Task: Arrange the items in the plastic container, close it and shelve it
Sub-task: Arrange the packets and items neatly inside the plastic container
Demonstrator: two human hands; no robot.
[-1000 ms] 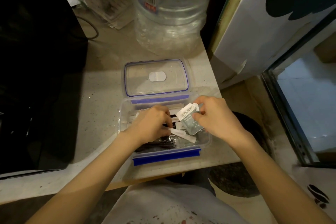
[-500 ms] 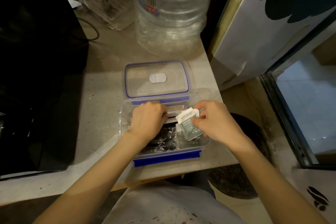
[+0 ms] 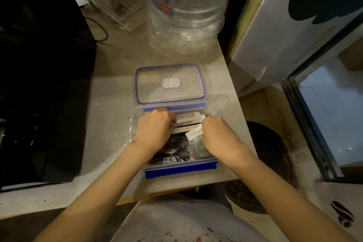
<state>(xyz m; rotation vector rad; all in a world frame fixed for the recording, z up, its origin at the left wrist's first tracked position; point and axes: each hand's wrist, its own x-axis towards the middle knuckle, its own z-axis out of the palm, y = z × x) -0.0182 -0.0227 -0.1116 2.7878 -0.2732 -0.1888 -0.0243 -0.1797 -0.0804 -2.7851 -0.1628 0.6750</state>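
A clear plastic container with blue clips stands open on the counter near its front edge. Its clear lid lies flat just behind it. Inside are a row of white sachets standing at the far end, dark shiny packets and a grey-green sachet lying flat. My left hand and my right hand are both inside the container, curled over the two ends of the white sachet row. The fingertips are hidden behind the knuckles.
A large clear water bottle stands behind the lid. A black appliance fills the left side. A power strip with cables lies at the back. A white panel and a glass door are to the right, past the counter edge.
My right hand set the grey-green sachet down flat in the container and moved to the white sachets. My left hand shifted toward the far end of the container.
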